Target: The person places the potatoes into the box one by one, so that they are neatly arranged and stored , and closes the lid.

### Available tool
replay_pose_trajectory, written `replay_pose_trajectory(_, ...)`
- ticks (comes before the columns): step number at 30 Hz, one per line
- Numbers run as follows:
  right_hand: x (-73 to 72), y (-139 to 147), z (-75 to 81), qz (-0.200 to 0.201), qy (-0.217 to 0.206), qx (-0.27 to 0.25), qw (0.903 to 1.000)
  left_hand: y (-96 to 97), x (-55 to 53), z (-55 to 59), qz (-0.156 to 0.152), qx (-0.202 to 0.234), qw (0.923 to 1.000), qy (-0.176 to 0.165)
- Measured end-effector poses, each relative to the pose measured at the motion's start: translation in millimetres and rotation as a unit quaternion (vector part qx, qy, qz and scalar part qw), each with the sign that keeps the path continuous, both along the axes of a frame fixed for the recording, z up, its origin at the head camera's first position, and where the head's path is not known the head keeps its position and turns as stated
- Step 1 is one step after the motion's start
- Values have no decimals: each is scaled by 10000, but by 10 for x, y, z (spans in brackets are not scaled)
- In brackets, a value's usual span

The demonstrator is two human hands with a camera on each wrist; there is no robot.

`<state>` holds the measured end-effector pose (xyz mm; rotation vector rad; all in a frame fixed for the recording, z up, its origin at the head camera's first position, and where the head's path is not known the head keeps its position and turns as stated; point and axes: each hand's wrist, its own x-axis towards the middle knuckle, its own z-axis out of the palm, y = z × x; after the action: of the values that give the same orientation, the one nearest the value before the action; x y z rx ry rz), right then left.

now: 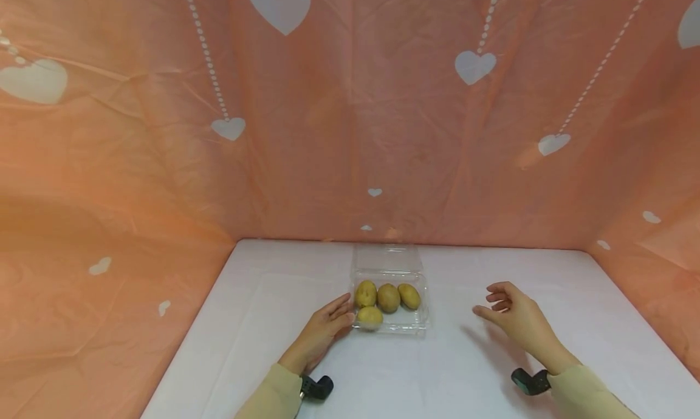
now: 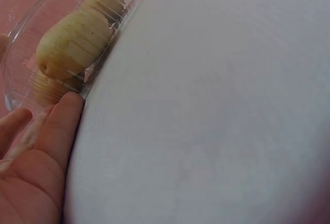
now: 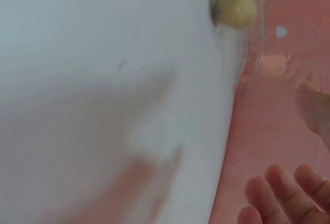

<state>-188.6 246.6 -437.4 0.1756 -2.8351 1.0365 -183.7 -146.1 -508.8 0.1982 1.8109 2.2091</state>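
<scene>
Left grip (image 1: 321,331) touches box (image 1: 403,327); only head: four potatoes (image 1: 389,298).

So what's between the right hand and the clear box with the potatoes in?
Only bare white tabletop lies between the right hand and the clear box; the head view shows it.

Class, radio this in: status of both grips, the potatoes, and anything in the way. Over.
Left grip touching container's left side; right grip raised, holding nothing. Four potatoes inside. Open lid at far side, out of the way.
</scene>
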Motion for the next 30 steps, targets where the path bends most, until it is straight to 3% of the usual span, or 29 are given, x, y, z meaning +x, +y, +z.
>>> replay_pose_trajectory(5,89,204,-42,-139,39,135,9998,-9,-1,-4,12,19,10000,-18)
replay_pose_trajectory(12,213,469,-134,-416,-404,32,9983,-6,11,-1,-8,35,10000,19)
replay_pose_trajectory(16,253,588,-205,-557,-305,-93,9979,7,18,6,16,87,10000,-29)
replay_pose_trajectory(30,278,702,-345,-756,-1350,-260,9876,3,-12,-18,27,94,9999,-42)
